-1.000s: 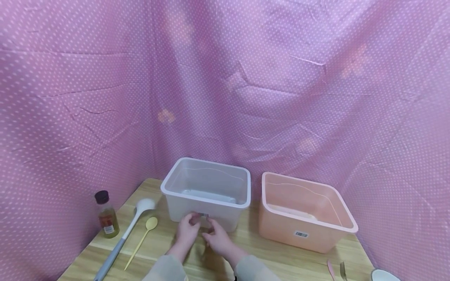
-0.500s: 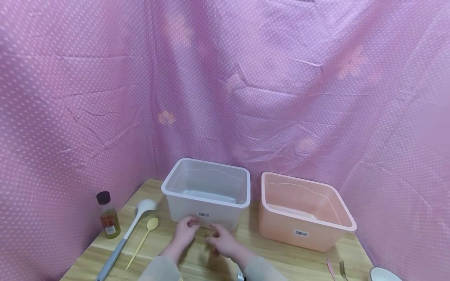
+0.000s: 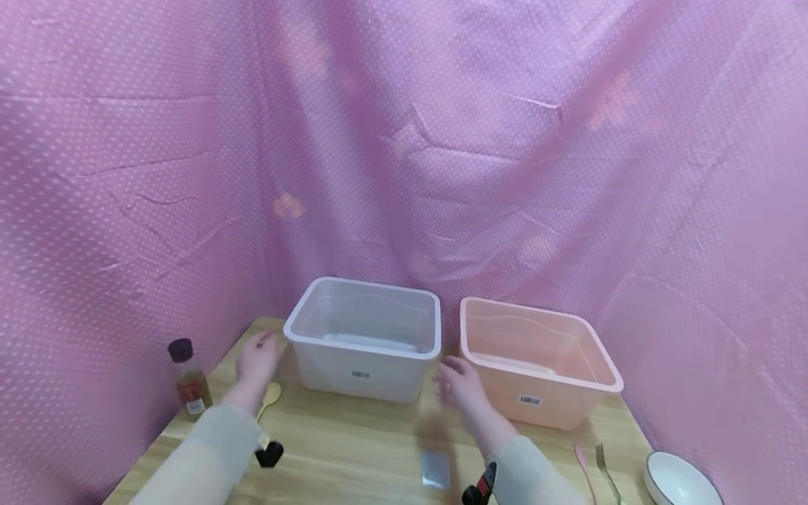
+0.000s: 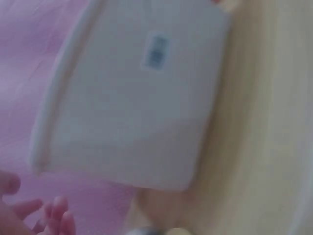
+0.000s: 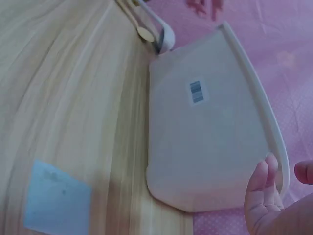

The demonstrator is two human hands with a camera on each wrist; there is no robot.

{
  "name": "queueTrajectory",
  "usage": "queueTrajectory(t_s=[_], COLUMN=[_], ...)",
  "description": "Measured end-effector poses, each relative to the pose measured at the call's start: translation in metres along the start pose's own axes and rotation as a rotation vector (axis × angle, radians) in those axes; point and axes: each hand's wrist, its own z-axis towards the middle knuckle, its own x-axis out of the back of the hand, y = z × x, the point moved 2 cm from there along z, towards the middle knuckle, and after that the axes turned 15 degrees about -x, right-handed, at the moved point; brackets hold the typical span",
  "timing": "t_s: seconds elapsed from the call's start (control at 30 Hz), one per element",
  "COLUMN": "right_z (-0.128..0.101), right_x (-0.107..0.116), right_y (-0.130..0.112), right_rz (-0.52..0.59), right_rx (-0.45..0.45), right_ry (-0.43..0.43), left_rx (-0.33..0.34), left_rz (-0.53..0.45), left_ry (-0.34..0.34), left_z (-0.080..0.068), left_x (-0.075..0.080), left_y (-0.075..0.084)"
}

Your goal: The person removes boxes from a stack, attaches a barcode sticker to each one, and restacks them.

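A white translucent bin (image 3: pixel 360 382) with a barcode label on its front stands at the back of the wooden table. My left hand (image 3: pixel 257 361) hovers by the bin's left side, fingers loosely bent and holding nothing. At the bin's right front corner is my right hand (image 3: pixel 459 382), between it and the pink bin (image 3: pixel 555 414). In the right wrist view the fingers (image 5: pixel 261 181) of that hand reach up beside the bin's rim, thumb apart, with nothing in them. The left wrist view is blurred; the left fingers (image 4: pixel 61 215) show just off the bin's end.
A flat pale-blue square (image 3: pixel 435 470) lies on the table in front. On the left are an oil bottle (image 3: pixel 192 386), a yellow spoon (image 3: pixel 271 395) and a white ladle (image 5: pixel 167 38). A pink knife (image 3: pixel 583 466), a fork (image 3: pixel 606 470) and a white bowl (image 3: pixel 682 480) are at the right.
Both hands have parted from the front of the white bin, the left going out to its left side and the right toward the pink bin. The pale-blue square has come into view.
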Motion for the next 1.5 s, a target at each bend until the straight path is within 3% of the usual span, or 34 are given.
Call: queueTrajectory(t_s=[0.1,0.23,0.47,0.63,0.73,0.83,1.0,1.17,1.33,1.5], right_z=[0.009,0.017,0.023,0.014,-0.002,-0.022,-0.048,-0.072,-0.095,-0.115], right_x=[-0.007,-0.018,-0.027,-0.029,-0.030,-0.028,-0.008,0.047,0.111,0.176], right_y=[-0.008,-0.013,-0.014,-0.018,-0.032,-0.056,-0.102,-0.141,-0.166,-0.176], right_rz=[0.000,0.049,0.171,0.276,0.301,0.323,0.379,0.404,0.434,0.487], right_rx=[0.007,0.009,-0.024,-0.041,-0.049,-0.022,0.075,0.116,0.169,0.227], right_ry=[0.005,0.032,0.094,0.054,0.003,-0.035,-0.057,-0.064,-0.040,-0.001], left_rx=[0.029,0.124,0.174,0.179,0.185,0.158,0.049,-0.102,-0.192,-0.268], left_rz=[-0.099,-0.206,-0.354,-0.489,-0.553,-0.581,-0.588,-0.565,-0.557,-0.567], left_ry=[-0.039,-0.076,-0.044,-0.032,-0.014,-0.012,-0.008,-0.004,-0.028,-0.053], left_z=[0.018,0.029,0.026,0.016,0.011,0.006,-0.004,-0.011,-0.012,-0.022], left_x=[-0.002,-0.009,-0.007,0.011,0.027,0.043,0.052,0.016,-0.045,-0.108], left_y=[0.012,0.017,0.008,0.016,0.035,0.065,0.122,0.176,0.216,0.246])
